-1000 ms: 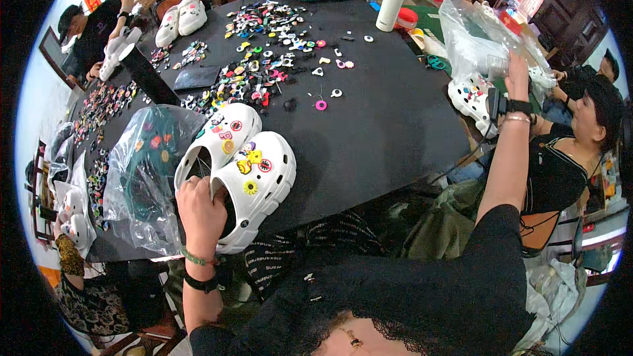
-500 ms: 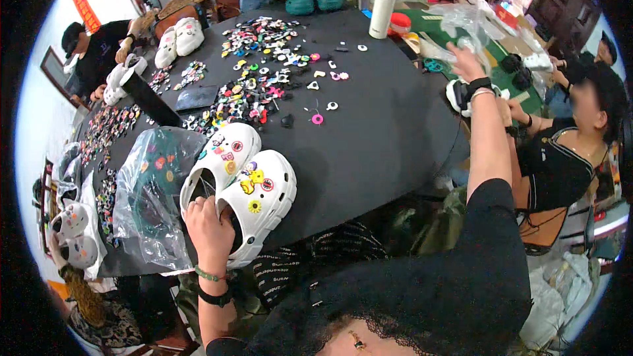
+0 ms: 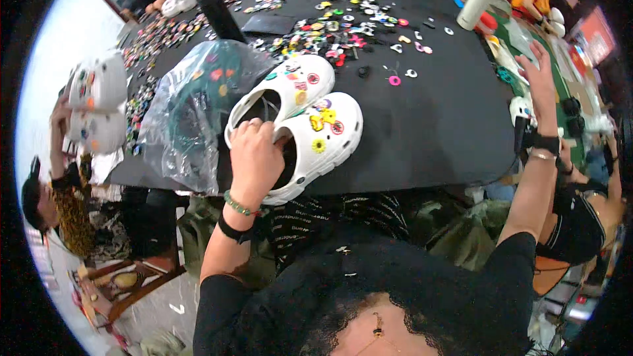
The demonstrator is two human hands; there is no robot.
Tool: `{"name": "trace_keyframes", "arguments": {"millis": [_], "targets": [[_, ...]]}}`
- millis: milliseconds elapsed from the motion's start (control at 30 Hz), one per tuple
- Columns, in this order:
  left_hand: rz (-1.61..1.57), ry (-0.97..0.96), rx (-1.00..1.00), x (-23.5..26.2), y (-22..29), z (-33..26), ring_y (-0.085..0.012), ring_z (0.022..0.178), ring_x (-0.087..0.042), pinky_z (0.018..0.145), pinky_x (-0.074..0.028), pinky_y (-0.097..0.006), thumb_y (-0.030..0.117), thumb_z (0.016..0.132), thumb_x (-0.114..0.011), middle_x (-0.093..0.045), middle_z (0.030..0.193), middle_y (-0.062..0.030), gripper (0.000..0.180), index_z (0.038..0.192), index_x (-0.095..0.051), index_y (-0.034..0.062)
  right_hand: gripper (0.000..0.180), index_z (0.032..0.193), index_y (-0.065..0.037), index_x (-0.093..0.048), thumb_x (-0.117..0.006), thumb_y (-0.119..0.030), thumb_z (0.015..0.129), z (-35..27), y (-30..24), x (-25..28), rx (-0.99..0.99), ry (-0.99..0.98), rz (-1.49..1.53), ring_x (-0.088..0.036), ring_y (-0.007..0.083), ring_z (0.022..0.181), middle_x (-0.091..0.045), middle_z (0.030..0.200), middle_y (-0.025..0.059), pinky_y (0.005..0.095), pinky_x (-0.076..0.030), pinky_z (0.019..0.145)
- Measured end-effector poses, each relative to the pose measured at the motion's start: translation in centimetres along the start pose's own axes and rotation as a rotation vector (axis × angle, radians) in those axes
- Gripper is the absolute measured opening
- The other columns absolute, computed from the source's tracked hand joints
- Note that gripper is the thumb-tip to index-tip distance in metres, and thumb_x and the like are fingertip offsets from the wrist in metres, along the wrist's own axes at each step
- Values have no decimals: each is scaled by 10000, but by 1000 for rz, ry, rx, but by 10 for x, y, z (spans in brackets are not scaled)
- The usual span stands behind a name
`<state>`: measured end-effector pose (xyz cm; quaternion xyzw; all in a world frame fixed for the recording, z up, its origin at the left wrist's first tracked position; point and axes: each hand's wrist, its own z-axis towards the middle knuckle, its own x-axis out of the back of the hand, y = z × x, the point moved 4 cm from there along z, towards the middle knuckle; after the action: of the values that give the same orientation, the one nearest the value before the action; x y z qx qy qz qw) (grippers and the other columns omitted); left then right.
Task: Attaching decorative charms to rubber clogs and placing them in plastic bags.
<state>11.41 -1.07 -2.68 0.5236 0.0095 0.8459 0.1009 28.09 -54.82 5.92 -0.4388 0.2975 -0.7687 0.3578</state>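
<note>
My left hand point(image 3: 254, 158) is closed on a pair of white clogs point(image 3: 321, 133) at the near edge of the black table, its fingers hooked over the sides where the two shoes meet. Colourful charms, among them a yellow flower and a yellow bear-like figure, sit on the uppers. Out to the right, my right hand point(image 3: 541, 82) is raised with its fingers stretched apart, holding nothing. A clear plastic bag point(image 3: 191, 102) with a dark green clog-like shape inside lies just left of the white clogs.
Loose charms point(image 3: 330, 36) are heaped across the table point(image 3: 428, 132). A black cylinder point(image 3: 216, 10), a dark flat case point(image 3: 269, 24) and a white bottle point(image 3: 477, 3) stand or lie farther back. At the left, a person holds up another white clog pair point(image 3: 99, 105). Other people sit around.
The view has tilted down and shifted, so the table sits higher in it. My left hand keeps its hold on the clogs. The person at left has lifted a white pair.
</note>
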Motion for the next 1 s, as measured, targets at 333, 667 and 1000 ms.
{"name": "trace_keyframes", "arguments": {"millis": [333,667,1000], "targets": [[-37,26,-35,10,1,0,-286,866,-594,788,-442,-424,100,732,-714,-621,831,-99,157,865,-694,20,381,1298,-46,-556,-640,-78,928,-49,-75,-121,199,-409,65,-630,183,1068,-469,1443,85,311,-534,855],[-167,-76,-157,21,-9,-4,-315,868,-587,782,-466,-432,90,667,-791,-621,851,-102,322,958,-699,-12,298,1189,-1,-610,-648,-66,901,-78,-93,-155,394,-610,-106,-637,195,1052,-610,1271,100,302,-513,863],[-151,-172,-64,17,-14,0,-364,979,-578,878,-464,-447,99,703,-799,-631,993,-175,465,1119,-651,-48,216,1053,-23,-641,-676,-134,872,-60,-28,-202,318,-791,-276,-654,282,935,-660,986,139,383,-529,823]]}}
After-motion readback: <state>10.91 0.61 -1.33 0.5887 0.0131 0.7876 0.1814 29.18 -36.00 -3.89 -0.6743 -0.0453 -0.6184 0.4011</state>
